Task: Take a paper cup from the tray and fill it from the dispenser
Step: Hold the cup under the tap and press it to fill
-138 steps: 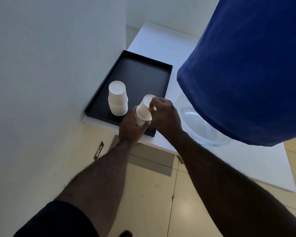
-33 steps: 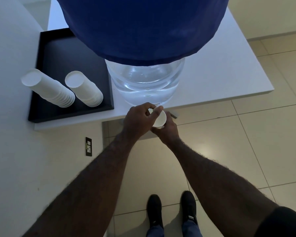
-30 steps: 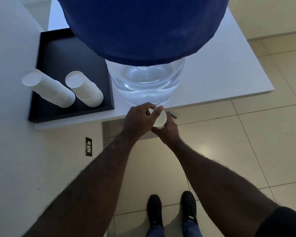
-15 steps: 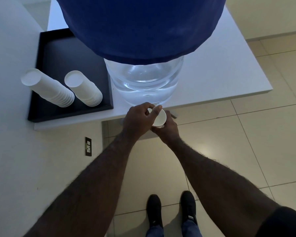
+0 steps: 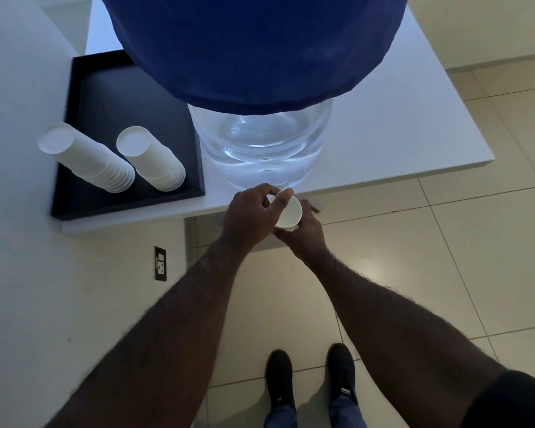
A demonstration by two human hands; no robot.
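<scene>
A white paper cup [image 5: 289, 214] is held upright just in front of the table's front edge, below the clear water bottle [image 5: 260, 146] of the dispenser. My right hand [image 5: 306, 234] grips the cup from below and behind. My left hand [image 5: 249, 216] reaches over the cup's near rim, with its thumb and fingers closed at the bottle's base; what they pinch is hidden. A blue cover [image 5: 254, 47] wraps the bottle's upper part. The black tray [image 5: 84, 199] lies to the left with two stacks of upturned cups [image 5: 87, 159] [image 5: 152, 159].
The white table [image 5: 399, 134] carries the tray and the dispenser. A white wall [image 5: 28, 288] with a dark socket plate [image 5: 160, 263] runs along the left. Beige floor tiles [image 5: 445, 257] lie below, with my dark shoes [image 5: 309, 384] near the bottom.
Compared with 4.6 s ago, the cup has gone from above the tray to the front of the bottle. Over the last second both hands and the cup have stayed nearly still.
</scene>
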